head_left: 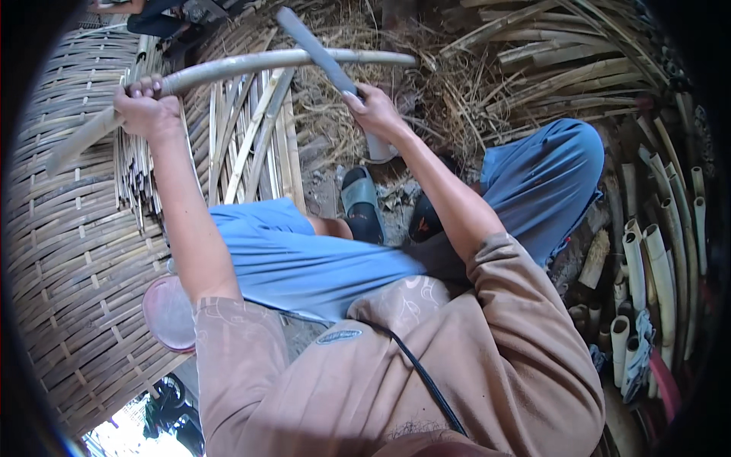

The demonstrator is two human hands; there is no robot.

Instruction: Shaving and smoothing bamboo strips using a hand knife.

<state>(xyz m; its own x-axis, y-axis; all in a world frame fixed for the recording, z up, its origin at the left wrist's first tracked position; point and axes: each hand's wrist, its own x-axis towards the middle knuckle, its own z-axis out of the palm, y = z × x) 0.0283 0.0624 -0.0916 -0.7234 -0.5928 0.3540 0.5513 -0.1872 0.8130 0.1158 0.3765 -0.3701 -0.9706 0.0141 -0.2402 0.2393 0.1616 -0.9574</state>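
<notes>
My left hand [148, 110] is closed round a long pale bamboo pole [236, 64] near its left end. The pole slants up from the lower left, then runs across to the right in front of me. My right hand [373, 114] grips the handle of a machete [314, 49], whose broad grey blade points up and to the left. In this view the blade crosses the pole right of its middle; whether they touch, I cannot tell. The lower end of the handle shows below my right fist.
Woven bamboo matting [84, 251] covers the left side, with a bundle of split bamboo strips [255, 145] beside it. Shavings [457, 107] litter the ground ahead. Cut bamboo tubes [655, 259] stand at the right. My sandalled foot [361, 199] is between them; another person [156, 17] is at the upper left.
</notes>
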